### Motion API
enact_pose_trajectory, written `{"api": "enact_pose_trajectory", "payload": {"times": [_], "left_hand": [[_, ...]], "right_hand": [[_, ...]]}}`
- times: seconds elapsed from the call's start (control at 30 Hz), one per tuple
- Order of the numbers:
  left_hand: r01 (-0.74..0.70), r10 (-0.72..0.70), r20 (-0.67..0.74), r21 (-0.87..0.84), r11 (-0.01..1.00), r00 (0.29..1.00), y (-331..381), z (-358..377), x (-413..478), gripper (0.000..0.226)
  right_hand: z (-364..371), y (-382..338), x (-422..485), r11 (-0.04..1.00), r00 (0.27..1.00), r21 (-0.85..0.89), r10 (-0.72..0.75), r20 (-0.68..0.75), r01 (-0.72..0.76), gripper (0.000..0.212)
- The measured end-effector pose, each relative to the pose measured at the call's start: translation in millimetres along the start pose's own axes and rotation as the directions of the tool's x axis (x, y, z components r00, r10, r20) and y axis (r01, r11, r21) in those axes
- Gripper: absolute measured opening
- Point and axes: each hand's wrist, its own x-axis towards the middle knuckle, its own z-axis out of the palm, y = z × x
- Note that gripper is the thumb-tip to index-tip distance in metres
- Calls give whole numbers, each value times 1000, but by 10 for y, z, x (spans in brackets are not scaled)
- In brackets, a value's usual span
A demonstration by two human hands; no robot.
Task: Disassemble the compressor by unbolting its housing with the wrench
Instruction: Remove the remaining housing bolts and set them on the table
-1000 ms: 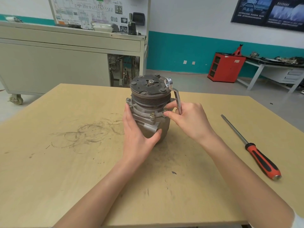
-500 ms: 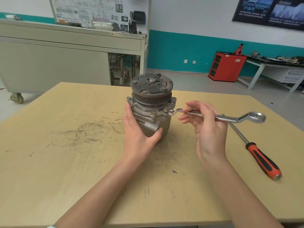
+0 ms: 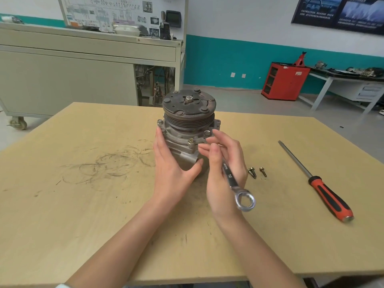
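Observation:
A grey metal compressor [image 3: 188, 121] stands upright on the wooden table [image 3: 83, 215], pulley disc on top, with bolts around its housing flange. My left hand [image 3: 172, 169] wraps the lower housing from the left, thumb across the front. My right hand [image 3: 224, 169] holds a steel wrench [image 3: 239, 188] beside the compressor's right front. The wrench's ring end points toward me; its other end is hidden behind my fingers near a flange bolt [image 3: 190, 141]. Two loose bolts [image 3: 256, 172] lie on the table to the right of my right hand.
A long screwdriver [image 3: 318, 181] with a red and black handle lies at the right of the table. Beyond the table stand a beige cabinet on casters [image 3: 62, 80], a red cabinet [image 3: 284, 82] and a white bench [image 3: 342, 80].
The wrench swung from pointing up beside the pulley, to pointing right, to its ring end pointing toward me. My right hand turned with it. My left hand kept its hold on the housing.

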Motion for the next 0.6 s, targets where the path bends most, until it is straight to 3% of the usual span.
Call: {"api": "enact_pose_trajectory", "payload": {"times": [0.1, 0.23, 0.37, 0.47, 0.6], "left_hand": [[19, -19, 0, 0, 1000, 1000, -1, 2, 0, 122], [2, -2, -7, 2, 1000, 1000, -3, 6, -1, 119], [-9, 9, 3, 7, 1000, 1000, -19, 1, 8, 118], [-2, 2, -2, 16, 1000, 1000, -27, 2, 10, 120], [-5, 5, 3, 12, 1000, 1000, -24, 2, 12, 120]], "right_hand": [[77, 10, -47, 1000, 999, -27, 8, -42, -9, 17], [50, 37, 8, 992, 997, 95, 81, -10, -80, 23], [-302, 108, 342, 941, 959, 278, 123, 254, -194, 29], [-510, 213, 813, 807, 831, 382, 224, 509, -451, 35], [-461, 392, 1347, 689, 605, 243, 348, 716, -683, 35]]}}
